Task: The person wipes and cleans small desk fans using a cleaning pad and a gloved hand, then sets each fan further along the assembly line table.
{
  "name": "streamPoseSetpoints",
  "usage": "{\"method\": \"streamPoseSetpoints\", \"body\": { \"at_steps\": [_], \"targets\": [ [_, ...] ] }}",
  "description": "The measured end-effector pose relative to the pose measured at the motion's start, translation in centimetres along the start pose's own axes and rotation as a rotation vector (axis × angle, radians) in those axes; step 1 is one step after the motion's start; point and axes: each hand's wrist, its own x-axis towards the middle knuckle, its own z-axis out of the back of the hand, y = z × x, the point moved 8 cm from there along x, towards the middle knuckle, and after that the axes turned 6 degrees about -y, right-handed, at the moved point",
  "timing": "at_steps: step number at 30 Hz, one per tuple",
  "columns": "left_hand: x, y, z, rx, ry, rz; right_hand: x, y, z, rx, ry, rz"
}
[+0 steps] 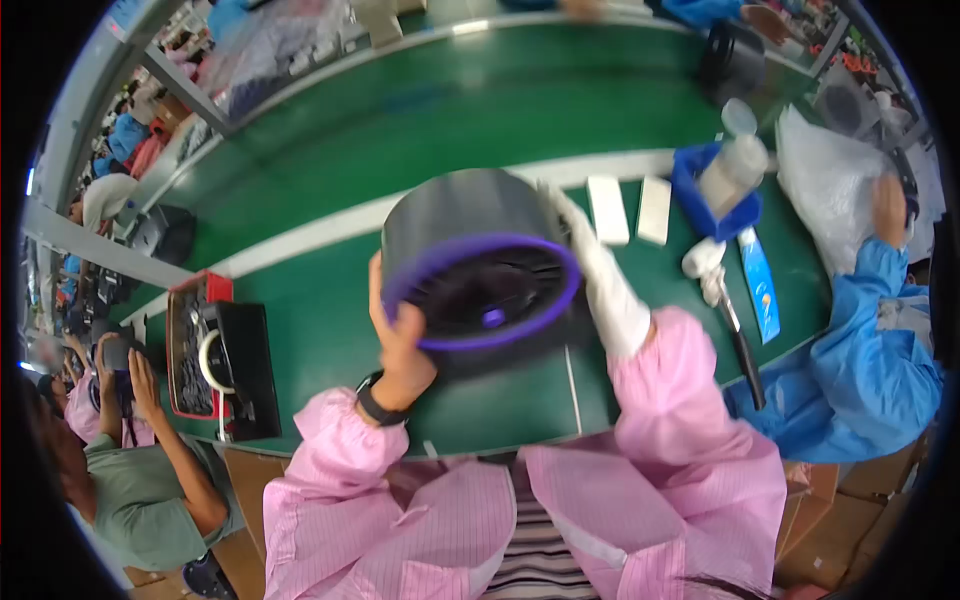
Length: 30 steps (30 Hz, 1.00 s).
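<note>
Between my two hands is a black drum-shaped housing (455, 205) with a purple ring around its near end. It is tilted so that this end faces me. Dark fins and a small purple hub show inside the ring. My left hand (398, 335), bare and with a black band at the wrist, grips the housing's left side, its thumb near the ring. Along the right side presses my right hand (598, 260) in a white glove, fingers stretched along the wall. The housing's underside is hidden.
On the green table (320, 330) lie two white blocks (607, 210), a blue bin (686, 180) with a clear jar, a mallet (738, 335) and a blue tube (760, 285). A red box (185, 345) of dark parts stands left. Co-workers flank me, a blue sleeve (850, 330) at right.
</note>
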Motion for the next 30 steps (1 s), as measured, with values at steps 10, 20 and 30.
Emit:
{"method": "streamPoseSetpoints", "body": {
  "at_steps": [10, 20, 30],
  "targets": [
    [18.2, -3.5, -3.7, -0.143, -0.19, -0.017, -2.1, 0.5, -7.1, -1.11, 0.419, 0.652],
    [28.0, 0.0, -5.9, 1.025, -0.386, -0.691, 2.2, -3.8, -6.6, -1.189, 0.335, 0.466],
    [21.5, 1.6, -8.1, 1.105, 0.042, -0.755, 9.8, 7.5, 1.4, -0.344, -0.563, 0.329]
  ]
}}
